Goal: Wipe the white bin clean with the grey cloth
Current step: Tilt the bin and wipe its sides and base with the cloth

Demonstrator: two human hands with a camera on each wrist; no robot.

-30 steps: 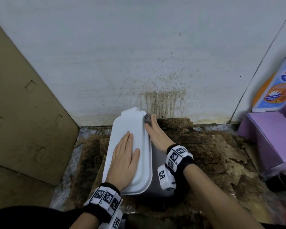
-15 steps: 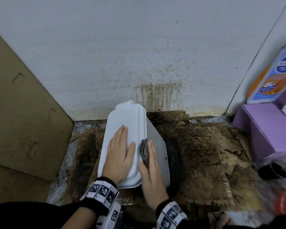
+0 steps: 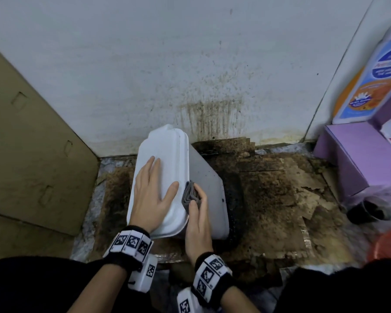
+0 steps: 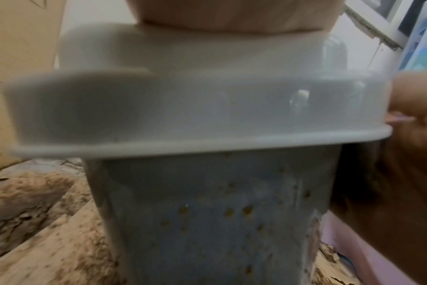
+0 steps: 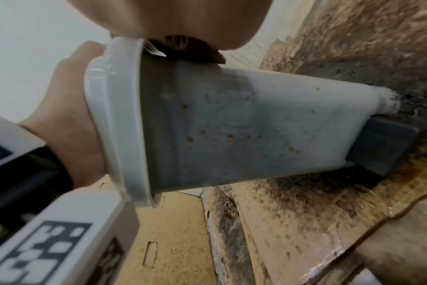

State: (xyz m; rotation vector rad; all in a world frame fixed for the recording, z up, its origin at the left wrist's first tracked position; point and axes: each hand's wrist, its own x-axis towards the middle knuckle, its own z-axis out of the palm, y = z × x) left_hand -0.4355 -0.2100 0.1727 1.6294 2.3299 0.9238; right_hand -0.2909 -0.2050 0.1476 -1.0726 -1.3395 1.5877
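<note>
We see a white bin [image 3: 160, 154] speckled with brown spots on its side, a grey cloth [image 3: 190, 195], black wristbands [image 3: 131, 242] carrying black-and-white square patterns, a lilac box [image 3: 352, 154], tan cardboard [image 3: 32, 143], and brown streaks down the white wall [image 3: 145, 53].

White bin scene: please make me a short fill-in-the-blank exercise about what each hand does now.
1. The left hand lies flat on the bin's ____.
2. The right hand presses the ____ cloth against the white bin.
3. Brown ____ dot the bin's side in both wrist views.
4. The box on the right is ____.

Missing words: lid; grey; specks; purple
</note>
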